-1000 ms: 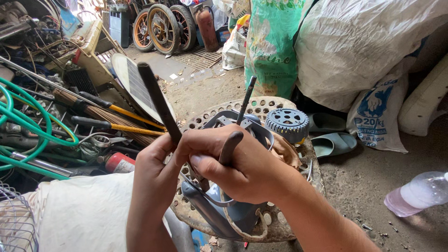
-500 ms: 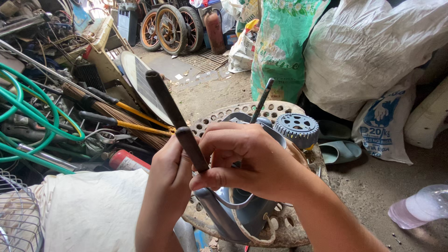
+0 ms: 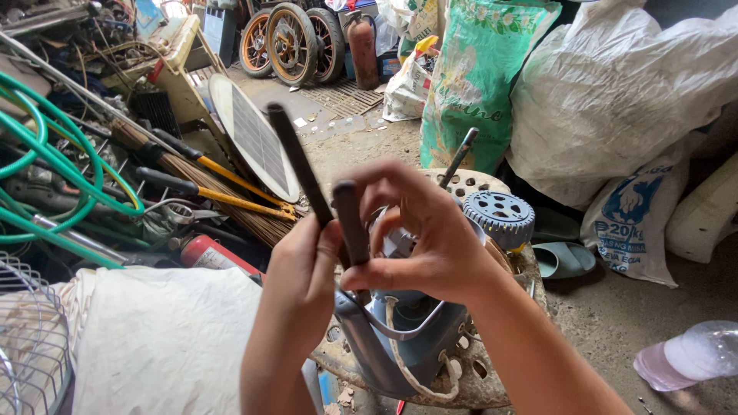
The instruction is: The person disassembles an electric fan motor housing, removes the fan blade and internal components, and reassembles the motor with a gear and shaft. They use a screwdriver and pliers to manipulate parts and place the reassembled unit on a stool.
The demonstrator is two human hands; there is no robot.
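Head camera, looking down, close on hands (image 3: 369, 253)

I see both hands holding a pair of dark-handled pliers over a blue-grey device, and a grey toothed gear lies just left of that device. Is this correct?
Not fully. The head view shows the grey toothed gear to the right of the blue-grey device, not to the left. The rest holds: the left hand and the right hand hold the dark-handled pliers over that device.

The left hand (image 3: 301, 265) gripped a long dark metal bar (image 3: 298, 163). The right hand (image 3: 430, 238) pinched a short dark rod (image 3: 350, 223) beside it, above a blue-grey fan motor casing (image 3: 407, 323) on a round holed stool (image 3: 469, 376).
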